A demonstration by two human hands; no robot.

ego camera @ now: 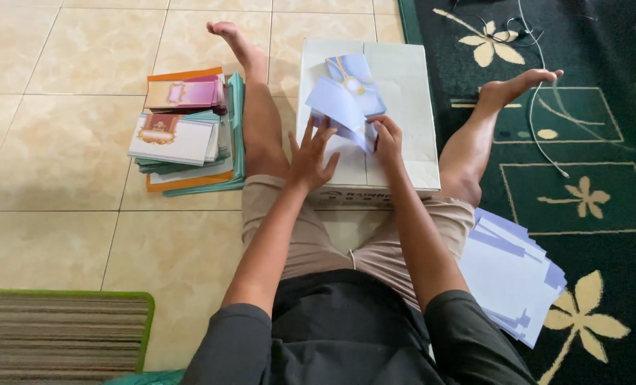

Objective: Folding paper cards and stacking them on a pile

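centrally, the right hand (388,140) pinches a pale blue card (341,110), seemingly light, thin and easily creased, by its edge; the left hand (311,155) rests splayed on the white box (410,93).

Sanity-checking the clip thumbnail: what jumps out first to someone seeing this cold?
Centre frame, both hands work a pale blue card on top of a white cardboard box between the person's outstretched legs: the left hand is spread flat, the right hand pinches the card's edge. A colourful stack of cards sits on the tiled floor at left, and a loose pile of pale blue sheets lies on the dark green carpet at right.
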